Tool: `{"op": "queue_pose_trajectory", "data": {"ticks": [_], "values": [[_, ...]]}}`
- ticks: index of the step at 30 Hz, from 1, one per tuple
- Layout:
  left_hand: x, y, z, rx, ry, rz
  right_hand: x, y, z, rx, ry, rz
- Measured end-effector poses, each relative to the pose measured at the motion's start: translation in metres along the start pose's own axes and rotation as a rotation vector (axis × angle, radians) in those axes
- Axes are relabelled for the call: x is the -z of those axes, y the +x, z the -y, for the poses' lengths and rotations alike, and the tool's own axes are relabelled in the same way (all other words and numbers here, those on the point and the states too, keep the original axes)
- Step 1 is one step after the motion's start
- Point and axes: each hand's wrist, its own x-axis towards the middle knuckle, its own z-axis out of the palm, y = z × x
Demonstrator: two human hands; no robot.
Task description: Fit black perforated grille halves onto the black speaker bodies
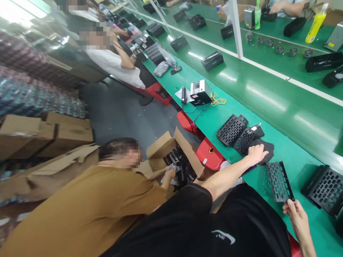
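My right hand [298, 216] pinches the lower corner of a black perforated plastic grille [279, 181] and holds it upright over the green bench [270, 103]. My left hand [256, 153] reaches out on a straight arm. Its fingers lie flat on a small pile of black fabric sheets [268, 148]. Just beyond that hand lie two more perforated grilles [235, 132], overlapping, with a small white piece on top. Another grille [325, 187] rests at the right edge.
A person in a brown shirt [88, 210] crouches at my left with a hand in an open carton [175, 160] of black parts. Red stools [210, 154] stand along the bench edge. A small grey device [200, 93] and yellow rubber bands [218, 101] lie farther along.
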Motion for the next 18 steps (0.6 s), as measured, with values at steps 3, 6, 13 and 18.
{"op": "queue_pose_trajectory", "data": {"ticks": [3,6,13,18], "values": [[0.003,0.009,-0.002,0.013,-0.047,0.019,0.003,0.013,0.006,-0.057,-0.068,-0.019],[0.014,0.008,0.003,-0.02,-0.136,0.036,0.014,0.01,-0.001,-0.091,-0.124,-0.086],[0.009,-0.018,-0.003,-0.196,-0.815,0.257,-0.038,-0.005,0.046,-0.027,0.153,-0.024],[-0.021,-0.04,-0.009,-0.034,-1.408,0.591,-0.072,0.011,0.085,-0.114,0.607,0.269]]}}
